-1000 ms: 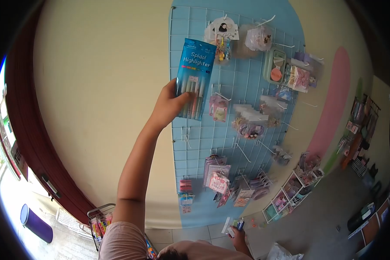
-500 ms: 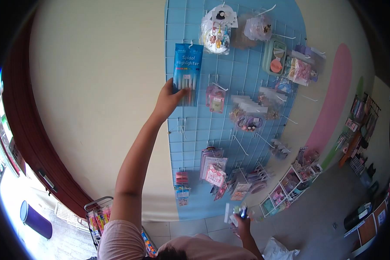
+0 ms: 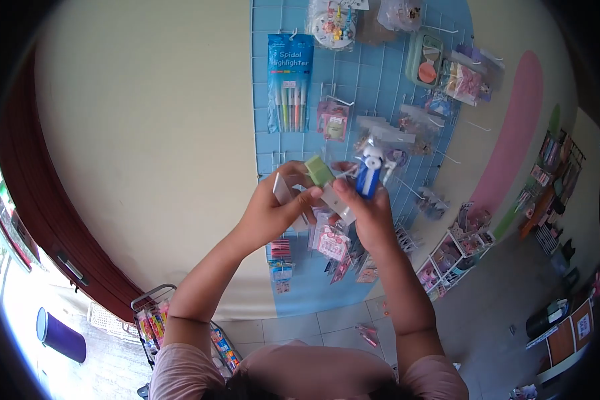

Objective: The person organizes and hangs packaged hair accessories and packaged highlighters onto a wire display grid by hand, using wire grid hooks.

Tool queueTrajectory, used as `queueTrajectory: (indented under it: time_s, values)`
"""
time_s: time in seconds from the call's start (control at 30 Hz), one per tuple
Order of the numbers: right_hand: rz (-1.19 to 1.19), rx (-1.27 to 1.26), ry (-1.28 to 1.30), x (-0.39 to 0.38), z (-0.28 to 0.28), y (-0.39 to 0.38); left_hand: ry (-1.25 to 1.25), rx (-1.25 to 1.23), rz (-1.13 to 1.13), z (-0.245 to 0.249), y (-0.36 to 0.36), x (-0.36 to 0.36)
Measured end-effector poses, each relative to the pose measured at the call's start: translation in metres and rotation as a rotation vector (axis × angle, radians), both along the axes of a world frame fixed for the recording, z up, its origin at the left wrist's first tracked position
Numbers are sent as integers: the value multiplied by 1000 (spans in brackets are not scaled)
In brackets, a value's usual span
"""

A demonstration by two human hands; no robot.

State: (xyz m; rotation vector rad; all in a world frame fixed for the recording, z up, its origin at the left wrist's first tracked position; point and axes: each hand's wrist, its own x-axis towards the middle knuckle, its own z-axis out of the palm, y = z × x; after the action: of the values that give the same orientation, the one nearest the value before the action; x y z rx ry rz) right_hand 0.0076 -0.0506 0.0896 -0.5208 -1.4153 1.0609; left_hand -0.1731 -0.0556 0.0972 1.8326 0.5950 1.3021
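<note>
In front of the wire grid panel (image 3: 373,67), both hands are close together. My left hand (image 3: 267,213) is closed around a clear plastic package with a white card edge (image 3: 281,189). A light green block (image 3: 319,171) shows between the two hands, above my left thumb. My right hand (image 3: 373,217) is closed on a blue-and-white item (image 3: 368,175) with a round white top, its thumb against a pale card (image 3: 339,202) below the green block. What exactly the small goods are, I cannot tell. Above left, a blue highlighter pack (image 3: 290,83) hangs from a hook.
Bagged accessories (image 3: 383,130), a green case (image 3: 425,60) and more small packs (image 3: 333,241) hang on the grid. A white shelf rack (image 3: 457,257) stands at right, a metal rack (image 3: 155,323) with colourful packs at lower left. A purple bin (image 3: 61,335) is by the doorway.
My left hand has let go of the highlighter pack, which stays on its hook, and has come down to the middle. My right hand has risen with its items to meet it.
</note>
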Motion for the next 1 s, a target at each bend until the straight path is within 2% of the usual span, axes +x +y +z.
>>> queueTrajectory:
  time_s: [0.1, 0.17, 0.2, 0.3, 0.4, 0.5, 0.63, 0.73, 0.83, 0.93, 1.0]
  values:
    - [-24, -22, -13, -12, 6, 7, -95, -52, 78, -5, 5, -10]
    - [-154, 159, -101, -14, 5, 22, -146, -48, 106, -5, 7, -19]
    - [-222, 249, -144, -15, 6, 28, -133, -61, 132, -5, 8, -25]
    - [-288, 285, -155, -12, 24, 38, -75, -111, 207, 1, 11, -42]
    - [-341, 266, -120, -5, 48, 42, -93, -136, 157, 2, 16, -57]
    - [-460, 270, -126, -5, 72, 48, 7, -3, 191, -5, 28, -66]
    - [-373, 272, 257, -26, 105, 56, 131, 108, 259, 1, 30, -73]
    - [-307, 321, 299, -32, 117, 64, 69, 32, 334, 11, 18, -74]
    - [-85, 448, 249, -31, 122, 74, -62, 116, 355, 9, 20, -80]
    - [-146, 508, 283, -44, 125, 66, -5, 112, 386, 13, 17, -93]
    - [-289, 759, 279, -52, 122, 73, -20, 138, 399, 11, 22, -101]
